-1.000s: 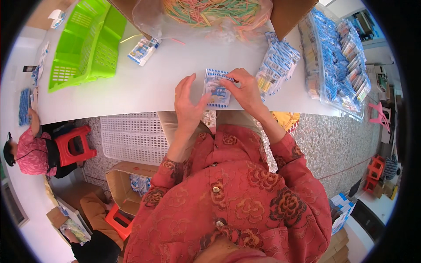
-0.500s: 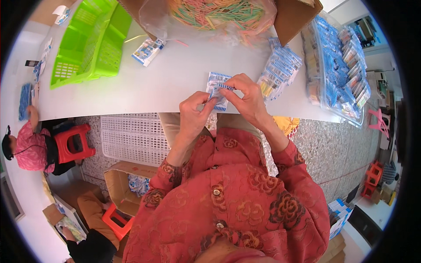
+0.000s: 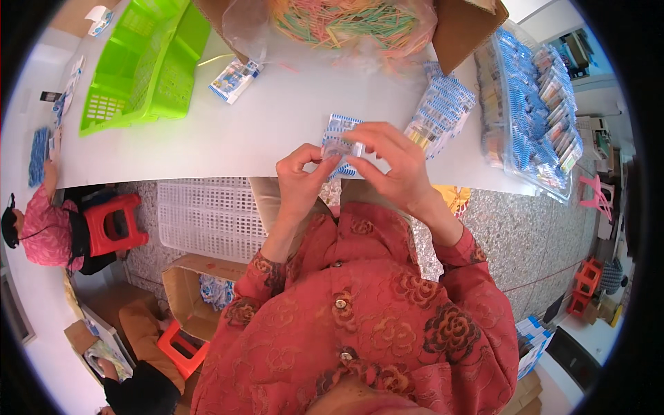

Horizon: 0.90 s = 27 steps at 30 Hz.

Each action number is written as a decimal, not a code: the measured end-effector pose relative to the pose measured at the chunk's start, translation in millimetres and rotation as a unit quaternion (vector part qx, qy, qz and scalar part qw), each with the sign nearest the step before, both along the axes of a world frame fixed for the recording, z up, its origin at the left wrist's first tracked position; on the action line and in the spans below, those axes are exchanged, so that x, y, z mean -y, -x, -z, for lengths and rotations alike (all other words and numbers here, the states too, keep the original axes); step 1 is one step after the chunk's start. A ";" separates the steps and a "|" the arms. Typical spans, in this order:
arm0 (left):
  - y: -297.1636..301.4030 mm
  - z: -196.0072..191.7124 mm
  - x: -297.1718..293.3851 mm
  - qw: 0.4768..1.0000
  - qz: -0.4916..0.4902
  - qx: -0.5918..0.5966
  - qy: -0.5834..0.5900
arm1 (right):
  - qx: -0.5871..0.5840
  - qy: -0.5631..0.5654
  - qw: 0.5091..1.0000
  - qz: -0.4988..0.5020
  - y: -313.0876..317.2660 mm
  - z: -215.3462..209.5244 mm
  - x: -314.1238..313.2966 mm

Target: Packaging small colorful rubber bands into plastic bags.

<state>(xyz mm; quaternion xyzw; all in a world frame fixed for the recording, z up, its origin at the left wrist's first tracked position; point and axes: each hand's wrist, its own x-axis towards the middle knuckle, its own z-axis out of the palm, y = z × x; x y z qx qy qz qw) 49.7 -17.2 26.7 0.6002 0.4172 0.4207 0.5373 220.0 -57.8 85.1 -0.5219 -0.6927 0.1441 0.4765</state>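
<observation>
In front of me, at the table's near edge, lies a blue-and-white printed packet [image 3: 341, 123]. Above it my left hand [image 3: 299, 181] pinches a small clear plastic piece [image 3: 337, 148], perhaps a little bag; its exact kind is too small to make out. My right hand [image 3: 398, 166] is beside that piece, thumb and forefinger apart, with the forefinger close to its upper edge. A fanned stack of similar packets [image 3: 443, 104] lies right of my right hand. Another packet [image 3: 235, 81] rests farther left, near the carton.
An open carton [image 3: 465, 31] at the back holds a bag of many thin coloured sticks [image 3: 353, 21]. A green basket [image 3: 166, 86] stands left; a clear bin [image 3: 508, 149] full of packets stands right. Two people sit at left, near red stools [image 3: 116, 225]. A white crate [image 3: 200, 214] is below the table.
My right thumb and forefinger have spread apart from a pinch. My left hand has shifted slightly left, and the clear piece now shows more between my hands.
</observation>
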 end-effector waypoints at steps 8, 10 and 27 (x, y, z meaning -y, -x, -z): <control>3.1 9.9 5.1 0.993 -0.016 -0.031 -0.110 | 0.057 0.047 0.997 -0.031 5.3 0.0 2.5; 1.6 10.8 6.0 0.993 -0.010 -0.030 -0.116 | 0.109 0.053 0.991 -0.050 6.0 -0.5 1.2; -8.0 13.7 -13.5 0.987 -0.053 -0.023 -0.153 | 0.239 -0.037 0.970 0.009 22.4 -3.2 -22.9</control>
